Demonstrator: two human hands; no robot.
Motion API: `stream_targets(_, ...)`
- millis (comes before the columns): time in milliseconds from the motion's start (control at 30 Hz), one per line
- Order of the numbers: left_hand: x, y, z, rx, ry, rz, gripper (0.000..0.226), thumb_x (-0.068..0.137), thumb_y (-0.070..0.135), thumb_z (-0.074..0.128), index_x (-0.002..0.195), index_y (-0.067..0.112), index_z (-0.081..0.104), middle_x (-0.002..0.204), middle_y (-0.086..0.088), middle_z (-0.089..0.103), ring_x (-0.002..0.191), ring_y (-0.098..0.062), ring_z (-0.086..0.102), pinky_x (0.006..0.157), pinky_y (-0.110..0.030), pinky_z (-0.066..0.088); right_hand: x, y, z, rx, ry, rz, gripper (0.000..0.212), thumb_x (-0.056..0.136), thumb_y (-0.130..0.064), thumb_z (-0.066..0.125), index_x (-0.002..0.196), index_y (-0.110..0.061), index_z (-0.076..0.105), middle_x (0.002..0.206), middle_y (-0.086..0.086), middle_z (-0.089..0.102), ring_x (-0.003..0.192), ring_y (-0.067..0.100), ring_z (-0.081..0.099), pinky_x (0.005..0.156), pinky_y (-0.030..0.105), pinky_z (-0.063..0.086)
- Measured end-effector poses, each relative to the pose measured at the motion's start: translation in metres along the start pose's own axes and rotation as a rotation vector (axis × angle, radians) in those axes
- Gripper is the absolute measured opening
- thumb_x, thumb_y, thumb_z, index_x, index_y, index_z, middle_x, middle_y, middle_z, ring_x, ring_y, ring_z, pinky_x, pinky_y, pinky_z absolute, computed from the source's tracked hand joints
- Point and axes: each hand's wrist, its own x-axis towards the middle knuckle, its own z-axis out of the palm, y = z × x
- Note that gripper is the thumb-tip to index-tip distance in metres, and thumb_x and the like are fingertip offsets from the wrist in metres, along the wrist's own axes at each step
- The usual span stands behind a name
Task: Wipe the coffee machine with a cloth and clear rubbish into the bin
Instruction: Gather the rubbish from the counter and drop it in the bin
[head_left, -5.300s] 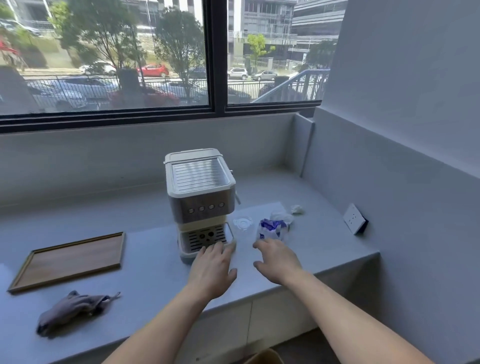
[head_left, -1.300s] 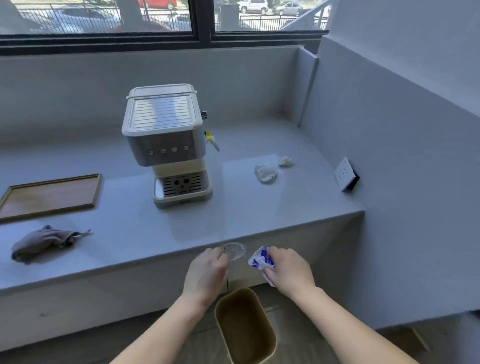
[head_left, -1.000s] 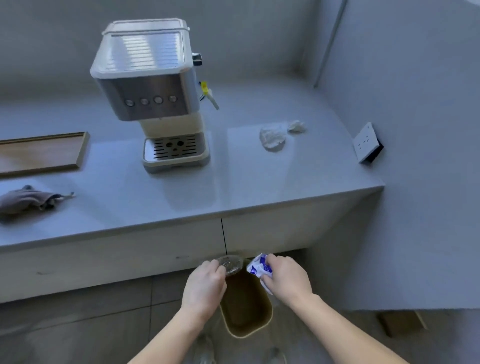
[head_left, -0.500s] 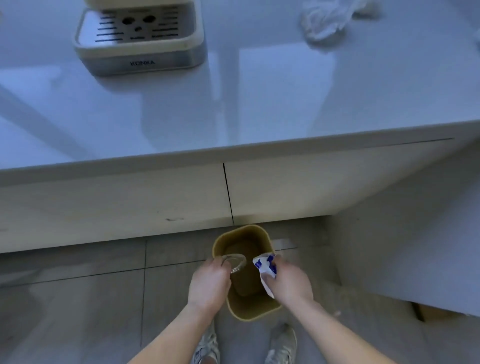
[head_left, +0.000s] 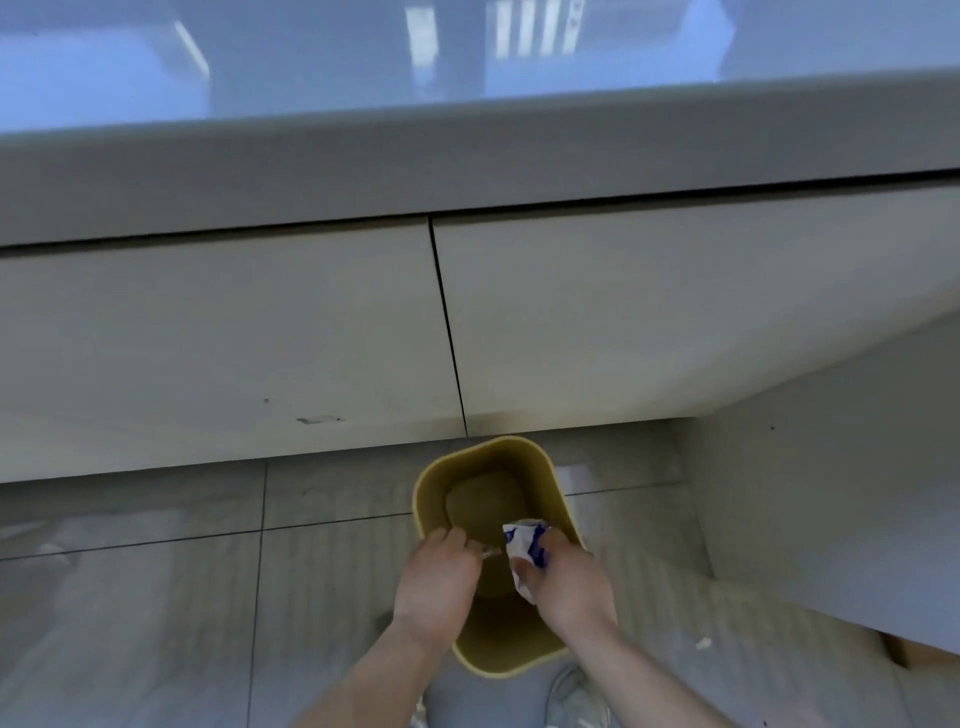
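1 bin (head_left: 431, 483), 2 rubbish pieces held over it, lower centre.
Glossy counter (head_left: 467, 156) above two flat cream cabinet fronts (head_left: 208, 338); bin is rounded tan plastic, on tile. Left hand (head_left: 434, 587) pinches clear lid (head_left: 488, 553), right hand (head_left: 569, 582) grips crumpled white-blue wrapper (head_left: 524, 545). Coffee machine gone from frame since earlier.
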Motion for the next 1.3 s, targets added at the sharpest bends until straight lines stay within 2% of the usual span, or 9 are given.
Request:
stream_targets(100,-0.002,0.001,0.008,0.002,-0.039,0.003,0.017,0.09,0.015,0.064,0.105,0.025,0.064,0.105,0.004,0.06,0.094,-0.014,0.055,0.084,-0.029,0.051,0.004,0.007,0.005,-0.004,-0.039,0.01,0.015,0.094,-0.049,0.053,0.097,-0.035,0.057,0.089,-0.013,0.066,0.077,0.008,0.064,0.069,0.025,0.058)
stream_targets(200,-0.004,-0.001,0.006,0.04,-0.045,-0.002,0.017,0.092,0.013,0.057,0.105,0.023,0.061,0.106,0.0,0.058,0.095,-0.017,0.054,0.086,-0.032,0.049,0.003,0.012,0.001,-0.008,-0.044,-0.003,0.01,0.094,-0.043,0.055,0.098,-0.034,0.057,0.093,-0.011,0.065,0.082,0.011,0.063,0.071,0.027,0.057)
stream_targets(300,-0.005,-0.003,-0.006,0.075,-0.038,-0.017,0.017,0.092,0.019,0.055,0.108,0.026,0.057,0.108,0.0,0.056,0.099,-0.019,0.054,0.094,-0.036,0.046,0.002,0.011,-0.008,-0.01,-0.035,-0.016,0.01,0.094,-0.043,0.053,0.095,-0.034,0.057,0.089,-0.01,0.063,0.077,0.011,0.06,0.069,0.028,0.057)
stream_targets(433,-0.005,-0.002,-0.026,0.098,-0.017,-0.027,0.017,0.092,0.028,0.054,0.109,0.026,0.053,0.108,-0.001,0.054,0.1,-0.02,0.053,0.096,-0.038,0.045,-0.001,-0.001,-0.023,-0.048,0.005,-0.067,0.013,0.096,-0.043,0.05,0.1,-0.035,0.06,0.088,-0.012,0.063,0.073,0.008,0.058,0.064,0.023,0.054)
stream_targets(700,-0.017,0.006,-0.076,0.093,0.08,-0.028,0.022,0.091,0.029,0.053,0.113,0.025,0.053,0.116,-0.001,0.056,0.103,-0.021,0.056,0.096,-0.039,0.047,-0.021,-0.026,-0.066,-0.089,0.03,-0.169,0.011,0.092,-0.043,0.055,0.101,-0.036,0.056,0.094,-0.01,0.061,0.083,0.012,0.06,0.071,0.029,0.058)
stream_targets(967,-0.044,0.025,-0.141,0.089,0.179,-0.013,0.024,0.088,0.032,0.051,0.111,0.028,0.055,0.11,0.002,0.062,0.097,-0.019,0.058,0.084,-0.034,0.049,-0.058,-0.05,-0.127,-0.05,0.124,-0.226,0.024,0.091,-0.043,0.058,0.114,-0.035,0.056,0.101,-0.011,0.063,0.084,0.009,0.062,0.069,0.026,0.058)
stream_targets(1133,-0.074,0.04,-0.203,0.124,0.236,0.022,0.033,0.085,0.032,0.052,0.117,0.025,0.058,0.111,-0.001,0.061,0.1,-0.023,0.059,0.085,-0.037,0.049,-0.099,-0.069,-0.189,-0.072,0.187,-0.255,0.028,0.09,-0.043,0.06,0.115,-0.032,0.058,0.099,-0.01,0.061,0.083,0.01,0.058,0.065,0.024,0.052)
stream_targets(1300,-0.103,0.065,-0.284,0.13,0.333,0.047,0.021,0.086,0.032,0.045,0.102,0.023,0.055,0.1,-0.001,0.059,0.09,-0.023,0.056,0.078,-0.037,0.047,-0.142,-0.093,-0.26,-0.076,0.278,-0.289,0.034,0.089,-0.045,0.059,0.12,-0.029,0.057,0.108,-0.005,0.065,0.096,0.015,0.061,0.073,0.028,0.053)
